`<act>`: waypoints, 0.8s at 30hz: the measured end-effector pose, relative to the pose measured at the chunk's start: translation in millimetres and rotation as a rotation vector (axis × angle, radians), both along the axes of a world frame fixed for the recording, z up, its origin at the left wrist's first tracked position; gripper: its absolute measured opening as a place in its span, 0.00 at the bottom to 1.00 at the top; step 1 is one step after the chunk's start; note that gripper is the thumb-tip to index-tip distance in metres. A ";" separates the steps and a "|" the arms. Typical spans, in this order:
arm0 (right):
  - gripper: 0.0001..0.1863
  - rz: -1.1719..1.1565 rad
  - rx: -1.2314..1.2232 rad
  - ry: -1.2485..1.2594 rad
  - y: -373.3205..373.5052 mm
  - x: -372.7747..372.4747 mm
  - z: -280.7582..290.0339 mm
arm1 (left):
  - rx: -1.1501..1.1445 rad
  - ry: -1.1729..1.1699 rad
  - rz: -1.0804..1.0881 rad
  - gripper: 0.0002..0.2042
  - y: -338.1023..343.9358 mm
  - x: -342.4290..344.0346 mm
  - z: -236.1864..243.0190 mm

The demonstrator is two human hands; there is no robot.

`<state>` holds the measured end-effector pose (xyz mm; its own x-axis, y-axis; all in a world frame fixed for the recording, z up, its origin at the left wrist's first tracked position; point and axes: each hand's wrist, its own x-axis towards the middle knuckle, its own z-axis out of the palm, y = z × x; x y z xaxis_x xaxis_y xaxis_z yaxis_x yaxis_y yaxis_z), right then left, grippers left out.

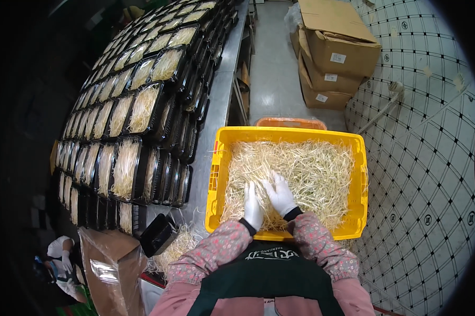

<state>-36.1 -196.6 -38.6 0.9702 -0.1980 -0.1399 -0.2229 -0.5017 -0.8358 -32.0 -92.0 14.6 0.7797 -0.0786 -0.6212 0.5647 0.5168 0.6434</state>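
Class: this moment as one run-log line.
left white-gloved hand: touching pale sprouts; right white-gloved hand: touching sprouts; container: yellow rectangular plastic crate; nearby: stacked black plastic trays

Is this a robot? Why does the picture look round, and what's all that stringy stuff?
No robot here, just a person in a dark green apron. The one picture comes from a camera worn on that person's head, looking down through a wide lens that bends straight edges. You can see a white-gloved left hand and a white-gloved right hand. Both rest open in the pale, stringy sprouts, which lie in a yellow rectangular plastic crate. Neither looks closed around anything. On the person's left, a grey metal table carries tall stacks of black plastic trays filled with similar sprouts.
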 end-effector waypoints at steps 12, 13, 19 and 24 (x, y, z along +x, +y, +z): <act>0.66 0.287 -0.588 0.106 -65.8 -24.2 28.2 | 0.967 -0.716 -1.187 0.56 97.6 -10.0 -1.8; 0.68 0.453 -0.630 0.246 -47.1 -29.3 36.8 | 1.245 -0.882 -1.342 0.57 86.3 0.1 3.7; 0.68 0.657 -0.831 0.383 -34.8 18.5 16.6 | 1.475 -0.937 -1.442 0.62 45.1 88.2 -43.4; 0.57 0.454 -0.617 0.288 -58.9 60.9 -9.9 | 1.479 -0.822 -1.330 0.57 29.5 118.1 -59.3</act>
